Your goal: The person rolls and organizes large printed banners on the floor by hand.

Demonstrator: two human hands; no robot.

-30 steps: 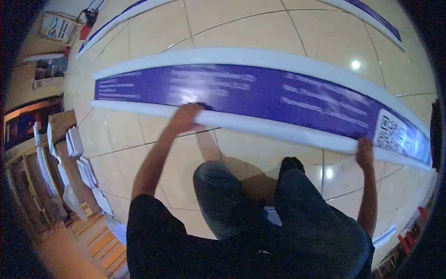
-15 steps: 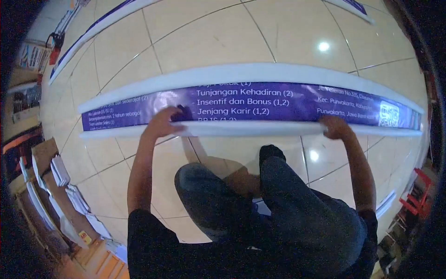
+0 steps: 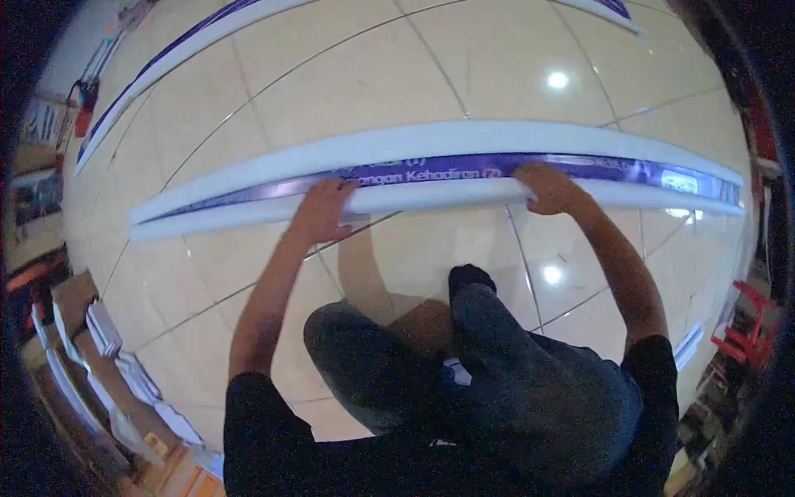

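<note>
A long purple printed banner (image 3: 617, 168) lies across the tiled floor, rolled up from both long sides. Only a narrow strip with white lettering shows between its white near roll (image 3: 447, 194) and its white far roll (image 3: 464, 135). My left hand (image 3: 325, 209) grips the near roll left of the middle, fingers over the top. Farther right, my right hand (image 3: 553, 189) is curled over the same roll, its thumb on the near side. Part of the lettering is hidden behind my fingers.
Another white-and-purple roll (image 3: 178, 60) lies at the upper left, and the end of one more (image 3: 609, 15) at the top right. My bent legs (image 3: 530, 356) are on the near side. Cardboard and white sheets (image 3: 103, 327) stand lower left; a red stool (image 3: 749, 327) stands at right.
The near roll has moved away from me, toward the far roll, so the purple strip is narrower. Both hands have moved forward with it, my right hand also leftward.
</note>
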